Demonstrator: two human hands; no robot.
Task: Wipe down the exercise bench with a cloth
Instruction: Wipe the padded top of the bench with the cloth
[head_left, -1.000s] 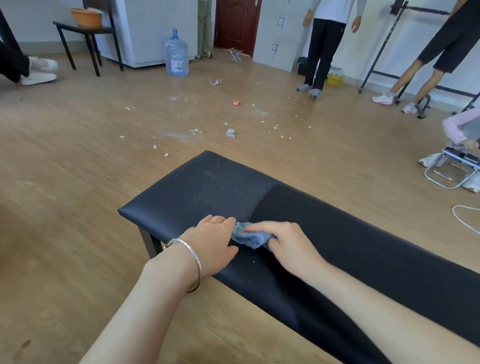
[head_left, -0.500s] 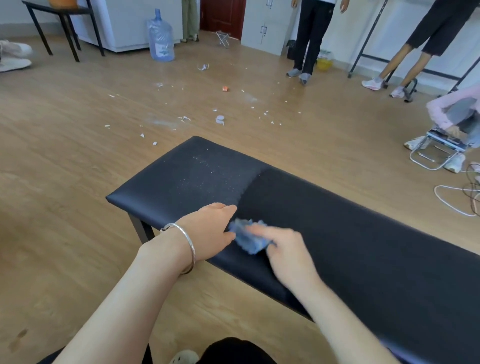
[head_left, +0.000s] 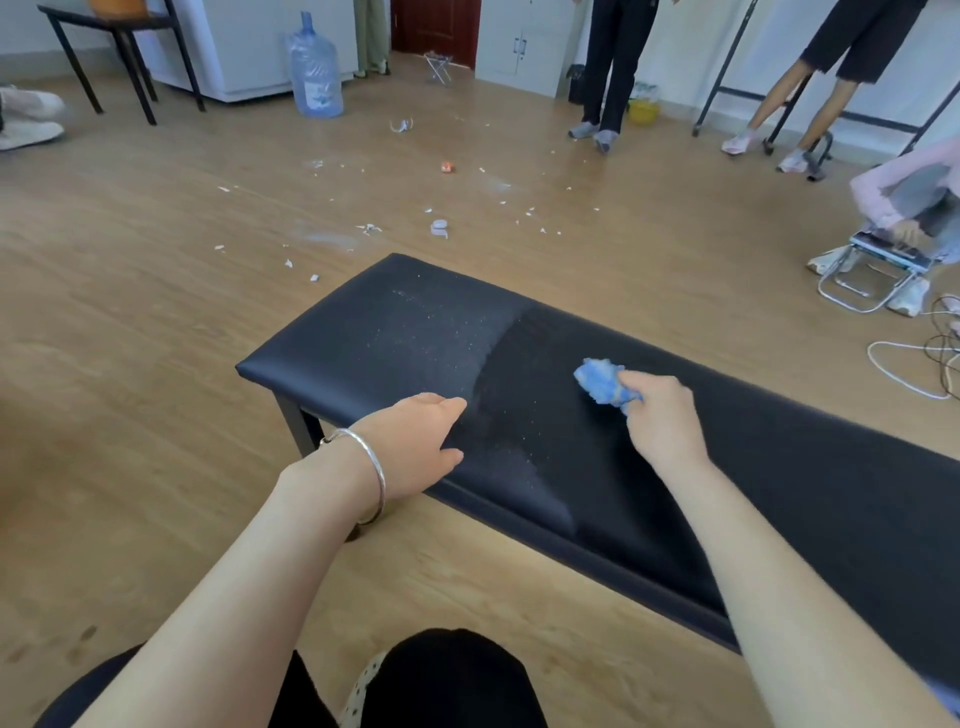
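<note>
Benches: one long black padded exercise bench (head_left: 779, 467) was pictured.
Cloths: one crumpled blue cloth (head_left: 602, 384).
Hands: two were seen, a left hand (head_left: 415, 441) and a right hand (head_left: 665, 421).
Bangles: one thin silver metal bangle (head_left: 383, 483).
Water jugs: one large translucent blue plastic jug (head_left: 316, 67).
Onlookers: three were present, a standing person in dark trousers (head_left: 608, 67), a standing person in black shorts (head_left: 841, 52) and a crouching person in pink sleeves (head_left: 904, 192).

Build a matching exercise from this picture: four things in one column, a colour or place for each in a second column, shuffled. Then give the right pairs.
Things
1. cloth
2. bench
3. bracelet
4. water bottle

Colour or place
A. silver
B. black, dusty at one end
C. upright on the floor
D. blue, bunched in the right hand

Pairs: 1-D, 2-B, 3-A, 4-C
</note>
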